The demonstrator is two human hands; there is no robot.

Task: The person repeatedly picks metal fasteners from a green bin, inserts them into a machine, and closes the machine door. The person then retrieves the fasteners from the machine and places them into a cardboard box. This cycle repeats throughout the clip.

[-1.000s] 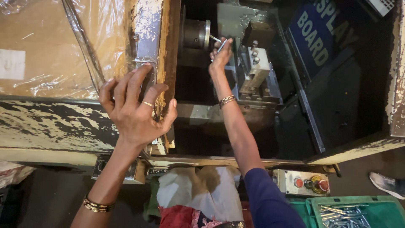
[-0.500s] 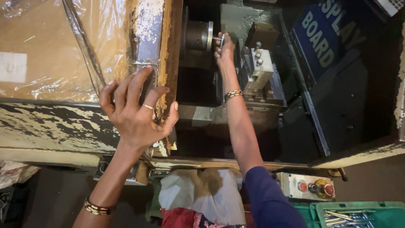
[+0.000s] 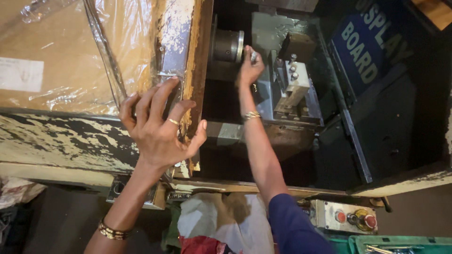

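My left hand lies spread flat, gripping nothing, against the worn cream-painted metal door frame of the machine enclosure. My right hand reaches deep inside, fingers pinched around a small shiny metal workpiece right at the face of the round steel chuck. Just right of that hand stands the grey block-shaped tool post with its bolts. I judge the piece could slip and drop into the dark bed below my wrist, since only fingertips hold it. My bangle could catch on the tool post's edges.
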